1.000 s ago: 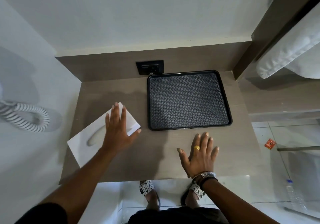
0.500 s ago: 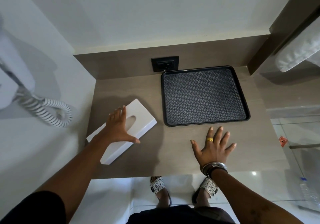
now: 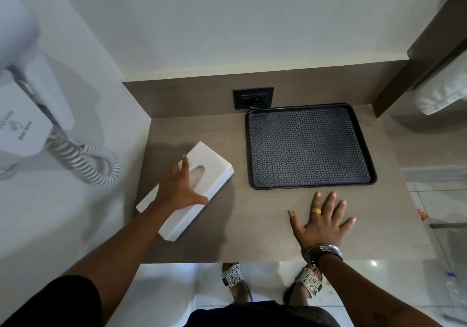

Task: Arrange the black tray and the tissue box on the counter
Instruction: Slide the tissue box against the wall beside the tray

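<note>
The left grip [image 3: 180, 187] lies flat over the white tissue box [image 3: 202, 172], thumb hooked at its near long edge, fingers spread across the top, pressing rather than clenched. The box sits skewed on the tabletop [image 3: 252, 225]. The right grip [image 3: 321, 223] rests released, palm down; just beyond its fingertips lies the black tray [image 3: 309, 147], below the wall socket [image 3: 253, 97].
</note>
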Action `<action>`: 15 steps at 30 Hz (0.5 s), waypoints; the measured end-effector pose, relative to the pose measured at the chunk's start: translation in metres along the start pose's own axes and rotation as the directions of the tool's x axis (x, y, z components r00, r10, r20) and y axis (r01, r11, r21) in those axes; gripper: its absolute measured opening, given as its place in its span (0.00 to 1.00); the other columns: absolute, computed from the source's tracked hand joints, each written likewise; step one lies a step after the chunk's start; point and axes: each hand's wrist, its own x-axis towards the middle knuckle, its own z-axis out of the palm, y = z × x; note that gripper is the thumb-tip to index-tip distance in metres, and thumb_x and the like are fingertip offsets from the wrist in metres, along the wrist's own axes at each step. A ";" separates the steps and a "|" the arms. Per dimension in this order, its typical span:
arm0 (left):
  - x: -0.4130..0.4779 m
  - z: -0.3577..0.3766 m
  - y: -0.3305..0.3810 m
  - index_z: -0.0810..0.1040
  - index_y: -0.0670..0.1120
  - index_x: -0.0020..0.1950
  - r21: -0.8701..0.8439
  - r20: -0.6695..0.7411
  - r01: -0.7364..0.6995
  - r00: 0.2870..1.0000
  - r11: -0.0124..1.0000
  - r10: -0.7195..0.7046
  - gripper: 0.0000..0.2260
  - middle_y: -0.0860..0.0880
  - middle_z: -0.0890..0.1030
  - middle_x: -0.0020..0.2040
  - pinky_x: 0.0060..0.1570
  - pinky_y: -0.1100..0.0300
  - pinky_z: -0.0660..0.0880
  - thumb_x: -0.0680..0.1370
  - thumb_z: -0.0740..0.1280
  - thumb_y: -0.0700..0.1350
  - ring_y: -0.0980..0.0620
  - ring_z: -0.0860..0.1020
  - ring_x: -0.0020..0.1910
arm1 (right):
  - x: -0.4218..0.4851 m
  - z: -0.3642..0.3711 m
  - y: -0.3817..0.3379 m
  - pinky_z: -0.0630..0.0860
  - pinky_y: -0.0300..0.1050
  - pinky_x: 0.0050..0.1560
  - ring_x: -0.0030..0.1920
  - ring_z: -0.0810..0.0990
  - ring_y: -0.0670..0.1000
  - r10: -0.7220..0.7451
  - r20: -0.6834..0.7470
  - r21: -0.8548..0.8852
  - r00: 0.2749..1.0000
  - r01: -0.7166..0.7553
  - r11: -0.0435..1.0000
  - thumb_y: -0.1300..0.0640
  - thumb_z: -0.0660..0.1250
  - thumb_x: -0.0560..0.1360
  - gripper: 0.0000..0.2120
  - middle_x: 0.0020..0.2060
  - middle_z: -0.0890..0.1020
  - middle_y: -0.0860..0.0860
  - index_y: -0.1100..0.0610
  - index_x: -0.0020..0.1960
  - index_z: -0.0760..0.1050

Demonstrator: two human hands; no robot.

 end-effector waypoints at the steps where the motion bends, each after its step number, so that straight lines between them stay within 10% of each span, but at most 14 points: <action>1: 0.002 -0.004 0.001 0.40 0.50 0.79 -0.065 -0.018 0.057 0.998 0.996 -0.058 0.65 0.40 0.57 0.78 0.71 0.41 0.65 0.56 0.76 0.70 0.37 0.61 0.75 | 0.000 0.000 0.000 0.51 0.74 0.70 0.77 0.52 0.66 -0.001 0.000 -0.006 1.000 0.001 1.000 0.25 0.45 0.70 0.45 0.77 0.58 0.61 0.53 0.77 0.58; 7: 0.037 -0.031 0.002 0.43 0.48 0.79 -0.318 -0.116 0.332 0.916 0.888 -0.384 0.61 0.40 0.58 0.79 0.73 0.39 0.63 0.59 0.76 0.69 0.36 0.60 0.76 | 0.001 0.000 0.000 0.49 0.73 0.71 0.77 0.50 0.65 0.003 0.012 -0.015 1.000 -0.003 1.000 0.26 0.44 0.70 0.45 0.78 0.57 0.60 0.53 0.77 0.56; 15: 0.081 -0.051 -0.017 0.45 0.45 0.80 -0.295 -0.113 0.433 0.869 0.852 -0.481 0.61 0.35 0.60 0.76 0.72 0.41 0.62 0.60 0.76 0.68 0.36 0.61 0.75 | 0.002 0.005 0.003 0.48 0.73 0.71 0.77 0.49 0.65 -0.004 -0.006 0.003 1.000 0.004 1.000 0.27 0.47 0.71 0.44 0.78 0.56 0.61 0.53 0.78 0.56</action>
